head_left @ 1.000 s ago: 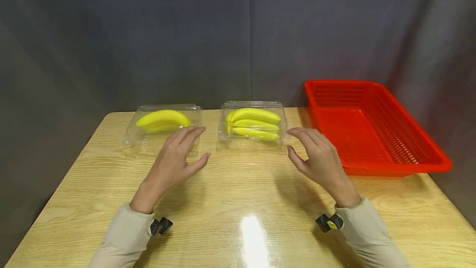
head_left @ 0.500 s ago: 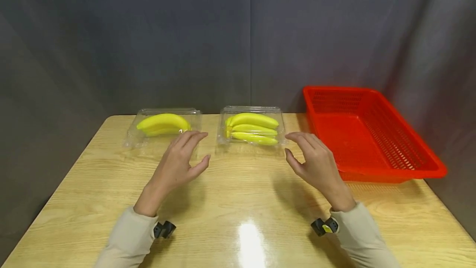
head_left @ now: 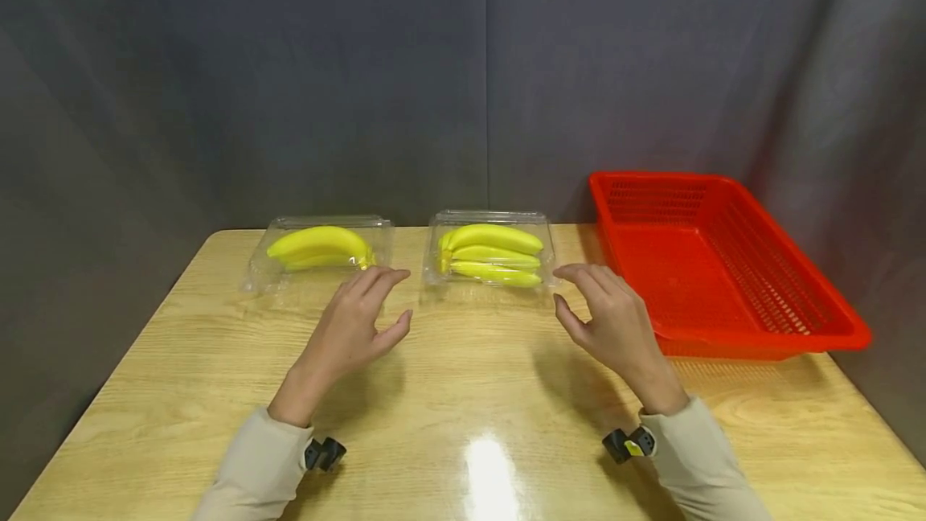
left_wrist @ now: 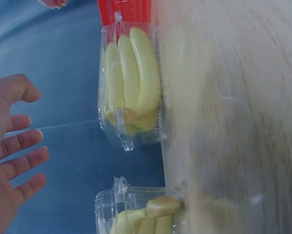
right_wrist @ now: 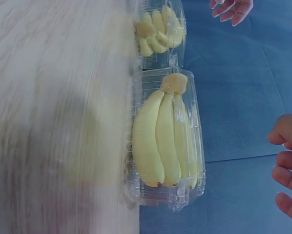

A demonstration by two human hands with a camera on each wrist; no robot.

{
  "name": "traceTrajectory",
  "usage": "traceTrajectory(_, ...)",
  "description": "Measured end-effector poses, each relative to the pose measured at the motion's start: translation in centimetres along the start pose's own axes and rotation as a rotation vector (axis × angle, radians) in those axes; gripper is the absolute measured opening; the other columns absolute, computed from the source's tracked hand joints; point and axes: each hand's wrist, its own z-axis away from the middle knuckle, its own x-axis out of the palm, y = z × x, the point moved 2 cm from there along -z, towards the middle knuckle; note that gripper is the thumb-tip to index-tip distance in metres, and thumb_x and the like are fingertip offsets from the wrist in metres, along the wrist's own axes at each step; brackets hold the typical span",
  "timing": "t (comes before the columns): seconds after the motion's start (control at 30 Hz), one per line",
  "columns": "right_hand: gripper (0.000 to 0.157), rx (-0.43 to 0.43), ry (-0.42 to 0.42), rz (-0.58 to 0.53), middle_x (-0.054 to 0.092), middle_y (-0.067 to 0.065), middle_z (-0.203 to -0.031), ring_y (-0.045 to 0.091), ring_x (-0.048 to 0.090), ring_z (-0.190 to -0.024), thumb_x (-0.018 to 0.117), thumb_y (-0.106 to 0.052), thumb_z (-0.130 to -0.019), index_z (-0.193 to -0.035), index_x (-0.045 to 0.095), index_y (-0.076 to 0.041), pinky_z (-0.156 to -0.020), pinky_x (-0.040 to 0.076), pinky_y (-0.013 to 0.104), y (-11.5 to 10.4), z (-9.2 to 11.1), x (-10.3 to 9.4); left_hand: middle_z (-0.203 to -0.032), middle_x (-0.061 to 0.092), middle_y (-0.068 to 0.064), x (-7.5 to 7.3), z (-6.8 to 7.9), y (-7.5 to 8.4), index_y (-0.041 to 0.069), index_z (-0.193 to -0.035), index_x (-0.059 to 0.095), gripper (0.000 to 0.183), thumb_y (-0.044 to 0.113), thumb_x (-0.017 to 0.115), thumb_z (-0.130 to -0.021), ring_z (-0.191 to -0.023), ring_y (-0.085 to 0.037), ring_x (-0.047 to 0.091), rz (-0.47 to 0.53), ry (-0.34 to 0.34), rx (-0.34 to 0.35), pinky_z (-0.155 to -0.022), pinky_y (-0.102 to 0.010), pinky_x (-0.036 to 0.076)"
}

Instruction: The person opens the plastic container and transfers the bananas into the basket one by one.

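Observation:
Two clear plastic clamshell boxes stand side by side at the table's back edge. The left box (head_left: 264,272) holds a bunch of yellow bananas (head_left: 318,244); the right box (head_left: 432,278) holds another bunch (head_left: 495,239), its stem end to the left. My left hand (head_left: 350,324) hovers in front of the left box, fingers loosely bent and thumb apart, overlapping its right front corner in the head view. My right hand (head_left: 611,316) hovers by the right box's front right corner in the same relaxed pose. Neither hand holds anything. Both box lids look closed in the wrist views.
A red plastic basket (head_left: 788,340) with slotted sides sits at the back right of the wooden table (head_left: 448,392), near my right hand. A dark curtain (head_left: 362,87) hangs behind the table. Small black devices sit at both wrists.
The head view has tilted slightly up, so boxes, basket and table sit lower in the picture. Both hands keep nearly the same pose and place; nothing is taken hold of.

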Motion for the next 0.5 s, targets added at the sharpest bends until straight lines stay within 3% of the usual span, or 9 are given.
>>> traceTrajectory(0.5, 0.030, -0.005, -0.031, 0.057, 0.068, 0.011, -0.100, 0.030, 0.063, -0.086, 0.071, -0.004, -0.077, -0.106, 0.066, -0.002, -0.073, 0.054, 0.044, 0.6, 0.5, 0.8, -0.103, 0.061, -0.012, 1.1, -0.1, 0.1, -0.001, -0.115, 0.063, 0.037, 0.016, 0.070, -0.083, -0.098, -0.032, 0.059, -0.068, -0.044, 0.000, -0.085, -0.049, 0.048)
